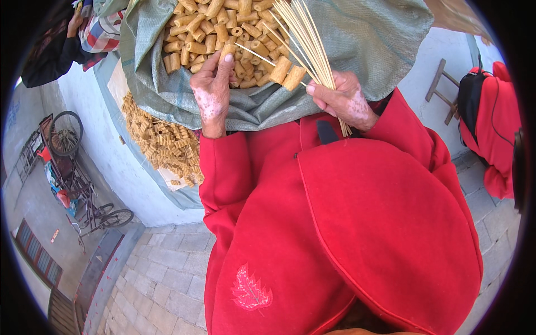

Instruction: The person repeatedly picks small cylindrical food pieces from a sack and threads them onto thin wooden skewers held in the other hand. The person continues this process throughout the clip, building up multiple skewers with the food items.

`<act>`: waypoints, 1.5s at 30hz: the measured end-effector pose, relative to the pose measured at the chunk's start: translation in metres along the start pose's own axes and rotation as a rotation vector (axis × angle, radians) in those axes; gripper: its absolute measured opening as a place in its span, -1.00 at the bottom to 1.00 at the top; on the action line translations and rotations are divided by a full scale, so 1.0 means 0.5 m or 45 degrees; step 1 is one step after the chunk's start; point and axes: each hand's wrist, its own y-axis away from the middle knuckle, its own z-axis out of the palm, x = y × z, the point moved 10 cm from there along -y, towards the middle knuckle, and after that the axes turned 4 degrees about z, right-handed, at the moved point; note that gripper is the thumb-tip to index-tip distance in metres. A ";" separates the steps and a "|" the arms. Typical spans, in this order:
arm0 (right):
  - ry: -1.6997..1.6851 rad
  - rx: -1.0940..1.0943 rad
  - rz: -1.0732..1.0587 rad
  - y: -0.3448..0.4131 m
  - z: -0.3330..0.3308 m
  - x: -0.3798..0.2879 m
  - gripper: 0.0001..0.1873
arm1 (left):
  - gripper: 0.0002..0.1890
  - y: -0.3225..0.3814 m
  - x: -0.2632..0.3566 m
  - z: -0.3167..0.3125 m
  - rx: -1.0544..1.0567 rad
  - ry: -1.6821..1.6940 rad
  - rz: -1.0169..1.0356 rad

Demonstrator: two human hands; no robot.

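My left hand (pixel 213 88) pinches one short brown tubular food roll (pixel 228 51) between thumb and fingers, close to the pointed end of a thin wooden skewer (pixel 254 53). That skewer carries two rolls (pixel 288 73) side by side, and its other end is in my right hand (pixel 345 98). The same hand grips a fan of bare wooden skewers (pixel 312 46). Under and beyond my hands, a heap of loose rolls (pixel 209 31) lies in an open grey-green woven sack (pixel 259 119), whose folds reach over my lap.
Skewered rolls (pixel 163 138) are piled on a sheet at the left. Another person's dark sleeve (pixel 54 63) shows at upper left, a person in red (pixel 492 125) at right. A wooden stool (pixel 444 90) stands near them. A cargo tricycle (pixel 73 171) is further left, beyond stone paving (pixel 167 268).
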 end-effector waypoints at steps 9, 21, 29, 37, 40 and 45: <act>-0.024 -0.061 -0.001 0.000 0.012 -0.001 -0.79 | -0.79 -0.003 -0.021 0.023 0.095 0.690 -0.103; -0.015 -0.056 -0.001 -0.004 0.011 0.009 -0.78 | -0.81 -0.005 -0.025 0.014 0.164 0.829 -0.131; 0.100 -0.036 -0.036 0.003 0.013 -0.010 -0.80 | -0.86 0.006 -0.031 0.031 0.098 0.785 -0.210; 0.004 0.008 -0.037 0.006 0.006 0.006 -0.86 | -0.85 0.054 -0.024 0.079 0.032 0.610 -0.298; -0.045 0.018 -0.020 0.001 -0.003 0.023 -0.88 | -0.83 0.083 -0.028 0.113 -0.056 0.472 -0.317; -0.036 0.033 0.013 0.000 -0.005 0.007 -0.87 | -0.83 0.053 -0.023 0.064 0.030 0.481 -0.210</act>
